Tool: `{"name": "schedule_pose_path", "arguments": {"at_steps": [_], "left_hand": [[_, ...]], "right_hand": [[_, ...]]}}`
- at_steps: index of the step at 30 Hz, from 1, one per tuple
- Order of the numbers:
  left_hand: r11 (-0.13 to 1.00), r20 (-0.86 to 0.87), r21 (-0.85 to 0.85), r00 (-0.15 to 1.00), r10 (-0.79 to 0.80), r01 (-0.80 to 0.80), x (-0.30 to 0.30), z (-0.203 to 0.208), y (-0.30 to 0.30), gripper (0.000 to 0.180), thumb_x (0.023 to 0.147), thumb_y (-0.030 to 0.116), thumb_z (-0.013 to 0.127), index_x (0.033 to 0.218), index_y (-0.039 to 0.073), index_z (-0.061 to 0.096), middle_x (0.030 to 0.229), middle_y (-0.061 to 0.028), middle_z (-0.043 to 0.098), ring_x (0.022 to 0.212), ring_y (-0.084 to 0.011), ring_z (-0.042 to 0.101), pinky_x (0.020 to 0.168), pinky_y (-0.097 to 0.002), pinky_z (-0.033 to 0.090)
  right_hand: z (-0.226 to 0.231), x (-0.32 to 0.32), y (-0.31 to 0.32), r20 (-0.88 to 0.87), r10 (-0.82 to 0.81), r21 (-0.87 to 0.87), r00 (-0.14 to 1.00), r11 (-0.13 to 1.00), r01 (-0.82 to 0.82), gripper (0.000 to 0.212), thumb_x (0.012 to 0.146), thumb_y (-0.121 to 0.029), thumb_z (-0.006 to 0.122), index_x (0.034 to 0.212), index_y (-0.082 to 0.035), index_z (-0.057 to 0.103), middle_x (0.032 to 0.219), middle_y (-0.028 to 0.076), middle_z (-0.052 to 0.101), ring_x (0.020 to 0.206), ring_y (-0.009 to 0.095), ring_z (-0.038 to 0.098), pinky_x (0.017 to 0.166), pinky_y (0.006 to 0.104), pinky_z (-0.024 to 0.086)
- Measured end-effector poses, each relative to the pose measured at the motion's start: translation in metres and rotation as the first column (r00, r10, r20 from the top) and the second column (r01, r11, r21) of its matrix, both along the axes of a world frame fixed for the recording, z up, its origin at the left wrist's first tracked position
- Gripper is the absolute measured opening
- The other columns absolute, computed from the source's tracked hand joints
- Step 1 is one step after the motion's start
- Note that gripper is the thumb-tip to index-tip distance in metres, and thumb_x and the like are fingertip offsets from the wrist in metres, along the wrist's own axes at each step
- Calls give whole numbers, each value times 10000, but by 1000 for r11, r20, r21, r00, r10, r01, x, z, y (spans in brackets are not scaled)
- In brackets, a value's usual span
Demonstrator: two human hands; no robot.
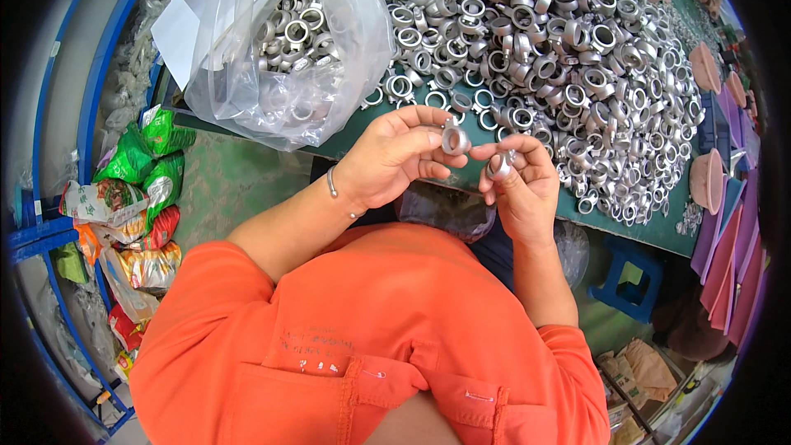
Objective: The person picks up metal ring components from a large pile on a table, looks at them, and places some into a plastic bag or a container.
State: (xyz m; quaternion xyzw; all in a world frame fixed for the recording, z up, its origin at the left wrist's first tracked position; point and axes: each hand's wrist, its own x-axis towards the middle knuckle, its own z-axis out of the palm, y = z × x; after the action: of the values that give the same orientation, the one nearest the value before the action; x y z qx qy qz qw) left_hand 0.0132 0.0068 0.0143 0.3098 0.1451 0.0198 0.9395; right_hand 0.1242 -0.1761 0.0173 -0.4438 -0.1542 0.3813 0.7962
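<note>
One grey metal ring (455, 140) is pinched between the thumb and fingertips of the left hand (395, 152), and a second metal ring (500, 166) is gripped in the curled fingers of the right hand (523, 189), both held just off the near edge of the green surface (659, 235). Beyond them, loose rings are heaped (544, 41), and more are held in a clear plastic bag (362, 33). The step in hand is judged to be close handling of single pieces; a light, steady fingertip hold is called for by any next move.
</note>
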Motion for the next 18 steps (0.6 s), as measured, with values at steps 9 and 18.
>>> {"name": "schedule_pose_path", "arguments": {"at_steps": [9, 18], "left_hand": [[343, -129, 906, 935, -330, 246, -28, 3, -19, 241, 829, -8, 660, 1069, 4, 679, 982, -81, 643, 674, -88, 609, 597, -250, 512], [-466, 107, 882, 993, 54, -70, 20, -7, 16, 211, 773, -39, 661, 976, 16, 672, 972, -122, 588, 901, -322, 614, 768, -382, 515]], "right_hand": [[16, 5, -34, 655, 627, -595, 422, 772, -225, 180, 771, 40, 600, 932, -27, 643, 930, 126, 573, 787, 319, 617, 691, 372, 521], [2, 16, 44, 903, 385, -428, 190, 838, 339, 107, 848, -29, 625, 945, 4, 594, 1011, 185, 538, 863, 395, 614, 722, 458, 520]]}}
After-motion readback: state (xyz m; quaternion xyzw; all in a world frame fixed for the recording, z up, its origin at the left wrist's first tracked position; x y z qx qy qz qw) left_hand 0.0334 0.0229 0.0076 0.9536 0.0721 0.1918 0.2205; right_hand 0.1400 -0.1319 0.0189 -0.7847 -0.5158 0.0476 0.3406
